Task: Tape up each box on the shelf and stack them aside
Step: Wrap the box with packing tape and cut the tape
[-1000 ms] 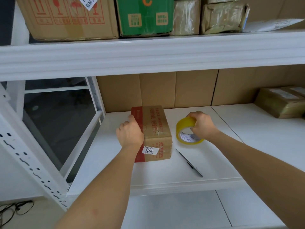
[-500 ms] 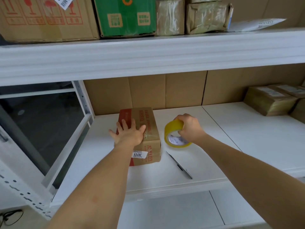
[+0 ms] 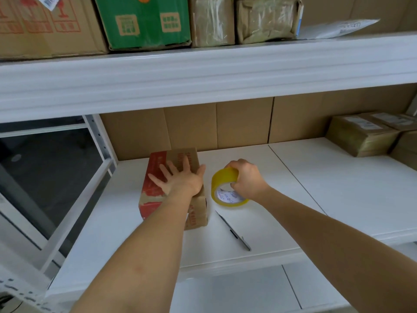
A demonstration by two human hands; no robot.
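A small brown cardboard box (image 3: 155,195) with a red side lies on the white shelf (image 3: 282,177), near its left end. My left hand (image 3: 180,179) presses flat on the box top, fingers spread and straight. Just right of the box, my right hand (image 3: 247,179) grips a yellow roll of tape (image 3: 222,188) that stands on its edge on the shelf. The box's white label is hidden under my left forearm.
A dark pen-like cutter (image 3: 233,231) lies on the shelf near the front edge. Taped brown boxes (image 3: 361,136) sit stacked at the far right. The upper shelf (image 3: 203,71) carries a green box (image 3: 144,21) and several parcels. A white upright post (image 3: 99,141) stands left.
My left hand has gone from gripping the box's left side to lying flat on its top with fingers spread. The right hand keeps its grip on the tape roll.
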